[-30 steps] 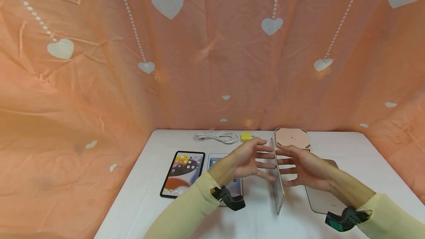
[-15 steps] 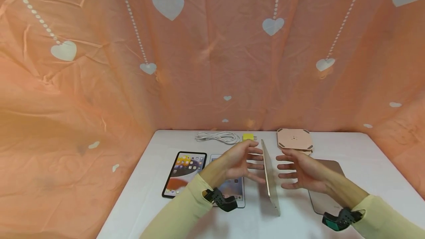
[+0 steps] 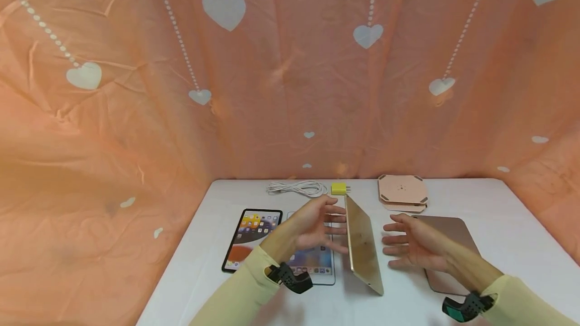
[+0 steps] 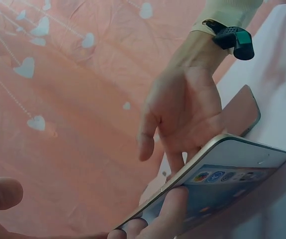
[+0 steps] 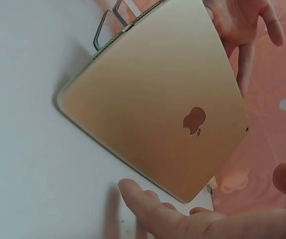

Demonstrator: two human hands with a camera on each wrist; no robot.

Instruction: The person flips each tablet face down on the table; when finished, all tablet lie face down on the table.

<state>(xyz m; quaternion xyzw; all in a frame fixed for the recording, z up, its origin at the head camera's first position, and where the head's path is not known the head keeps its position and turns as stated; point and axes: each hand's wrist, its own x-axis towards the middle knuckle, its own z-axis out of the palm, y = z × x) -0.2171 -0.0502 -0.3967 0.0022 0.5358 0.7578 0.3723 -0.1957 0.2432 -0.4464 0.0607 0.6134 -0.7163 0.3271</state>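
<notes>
A gold tablet (image 3: 366, 250) leans steeply on its edge over the white table. Its lit screen faces my left hand (image 3: 312, 225), and its gold back shows in the right wrist view. In the left wrist view, fingers (image 4: 170, 214) of that hand lie extended against the screen side (image 4: 222, 179), thumb apart. My right hand (image 3: 421, 243) hovers off the gold back, fingers spread and fairly straight, a gap between them. Under the left arm lies a white-rimmed tablet (image 3: 312, 265), partly covered, beside a black-rimmed tablet (image 3: 251, 238), both screens lit.
A rose-brown tablet (image 3: 448, 230) lies back up, partly beneath the right forearm. Behind it sits a pink folding stand (image 3: 402, 190). A coiled white cable (image 3: 296, 187) and yellow charger plug (image 3: 338, 188) lie along the back edge of the table (image 3: 498, 225), before an orange curtain (image 3: 281, 89).
The gold tablet has tilted leftward with my left hand, away from my right hand, and more of its back shows. My right fingers, close to it earlier, are now clearly apart from it.
</notes>
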